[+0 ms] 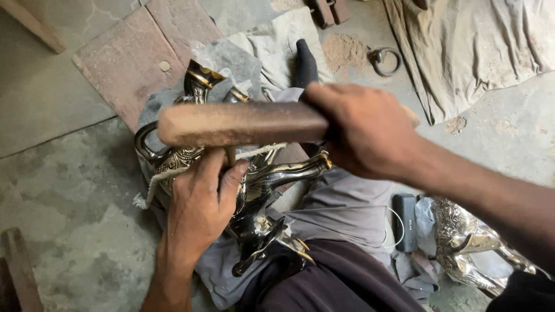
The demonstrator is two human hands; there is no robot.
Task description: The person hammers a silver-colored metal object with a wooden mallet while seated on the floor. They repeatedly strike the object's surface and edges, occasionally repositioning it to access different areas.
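- Your right hand (pixel 361 136) grips the wooden block (pixel 243 123) tight, mid-frame; a glancing blow could hit your left fingers (pixel 222 173).
- Left hand (pixel 199 211) clamps the brass figure (pixel 260 179) on your lap; it could slip.

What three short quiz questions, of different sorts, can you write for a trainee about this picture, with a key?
1. True or false: the right hand holds the wooden block above the black metal figure.
2. Which thing lies on the floor near the top of the picture? A) a metal ring B) a glass bottle C) a paint brush
3. Fill in: the left hand presses on the figure, and a pale ____ runs across it just above that hand.

Key
1. True.
2. A, the metal ring, beside the beige cloth.
3. Cord: the pale cord.
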